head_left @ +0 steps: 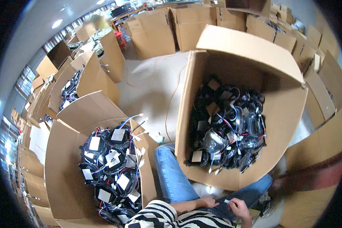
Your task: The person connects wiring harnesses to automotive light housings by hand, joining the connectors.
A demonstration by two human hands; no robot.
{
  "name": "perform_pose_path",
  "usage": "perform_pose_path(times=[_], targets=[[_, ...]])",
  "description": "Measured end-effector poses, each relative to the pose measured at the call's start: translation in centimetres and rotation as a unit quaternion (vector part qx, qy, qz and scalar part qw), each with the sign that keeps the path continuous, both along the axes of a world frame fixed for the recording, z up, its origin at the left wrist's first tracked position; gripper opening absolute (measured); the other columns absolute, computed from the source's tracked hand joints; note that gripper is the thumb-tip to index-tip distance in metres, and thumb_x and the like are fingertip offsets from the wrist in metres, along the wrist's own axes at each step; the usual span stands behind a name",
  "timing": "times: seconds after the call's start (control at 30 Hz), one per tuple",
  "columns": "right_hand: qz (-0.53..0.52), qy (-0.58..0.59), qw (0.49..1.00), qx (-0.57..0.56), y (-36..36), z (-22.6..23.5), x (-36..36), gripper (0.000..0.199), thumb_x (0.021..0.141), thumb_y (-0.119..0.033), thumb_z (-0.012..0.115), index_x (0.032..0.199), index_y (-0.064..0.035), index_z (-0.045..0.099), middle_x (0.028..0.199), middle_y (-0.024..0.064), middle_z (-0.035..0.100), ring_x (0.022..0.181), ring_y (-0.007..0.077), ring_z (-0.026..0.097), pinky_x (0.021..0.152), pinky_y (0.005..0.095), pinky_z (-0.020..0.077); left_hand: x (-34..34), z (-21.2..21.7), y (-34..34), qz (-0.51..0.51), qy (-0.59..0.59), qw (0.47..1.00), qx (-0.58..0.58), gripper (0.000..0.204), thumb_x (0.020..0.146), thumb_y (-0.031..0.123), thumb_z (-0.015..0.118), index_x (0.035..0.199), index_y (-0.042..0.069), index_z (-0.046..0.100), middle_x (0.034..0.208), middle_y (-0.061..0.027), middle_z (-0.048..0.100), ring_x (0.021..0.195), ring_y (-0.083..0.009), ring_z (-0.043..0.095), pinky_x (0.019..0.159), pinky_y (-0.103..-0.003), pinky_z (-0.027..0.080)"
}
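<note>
My left hand lies low over my lap, its fingers stretched toward the right and nothing visible in them. Beside it, my right hand is closed, with a small white piece pinched at its fingertips; its exact kind is too small to tell. A large open cardboard box stands in front of my knees, holding several black lamp-like units with coloured wires. One unit shows a clear lens. At my left, another open box holds similar black units with white labels and loose connectors.
My jeans-clad legs straddle the front box's near corner. An orange cable runs along the grey floor. More cardboard boxes line the back, left and right; one at left holds more black units.
</note>
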State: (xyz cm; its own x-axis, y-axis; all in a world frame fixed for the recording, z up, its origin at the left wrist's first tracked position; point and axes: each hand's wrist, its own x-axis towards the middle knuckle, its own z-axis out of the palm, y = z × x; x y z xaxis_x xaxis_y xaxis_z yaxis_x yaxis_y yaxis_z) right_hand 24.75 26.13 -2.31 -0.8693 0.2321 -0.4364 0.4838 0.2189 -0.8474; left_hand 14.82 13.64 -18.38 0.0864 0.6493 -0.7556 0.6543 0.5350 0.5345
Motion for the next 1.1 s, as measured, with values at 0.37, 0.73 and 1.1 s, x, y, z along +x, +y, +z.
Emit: perform_pose_path(times=[0.37,0.73,1.1], targets=[[0.037,0.041,0.998,0.039,-3.8,1.8,-0.7,0.006,0.077,-0.014,0.056,0.076,-0.0099,0.060,0.063,0.0047,0.058,0.064,0.0171,0.056,0.059,0.0274,0.0441,-8.4,4.3,-0.9,0.309,0.053,0.911,0.268,0.025,0.080,0.033,0.044,0.086,0.014,0.059,0.078,-0.0118,0.060,0.072,-0.0293,0.059,0.064,-0.040,0.046],[0.050,-0.019,0.998,0.019,-3.6,-1.1,-0.8,0.019,0.083,-0.012,0.044,0.070,0.0004,0.051,0.062,0.0061,0.050,0.058,0.0121,0.048,0.053,0.0251,0.0393,-23.1,-11.5,-0.8,0.591,0.243,0.664,0.388,0.023,0.075,0.020,0.046,0.072,0.005,0.063,0.074,-0.0162,0.060,0.072,-0.0315,0.058,0.065,-0.037,0.047],[-0.048,-0.067,0.996,-0.030,-2.3,-2.6,0.3,0.016,0.081,-0.014,0.046,0.079,-0.0008,0.055,0.062,0.0103,0.055,0.054,0.0167,0.052,0.052,0.0282,0.0417,-25.8,-9.1,3.8,0.560,0.163,0.811,0.044,0.032,0.071,0.024,0.052,0.096,0.006,0.060,0.101,-0.0181,0.056,0.097,-0.0318,0.053,0.083,-0.038,0.042]])
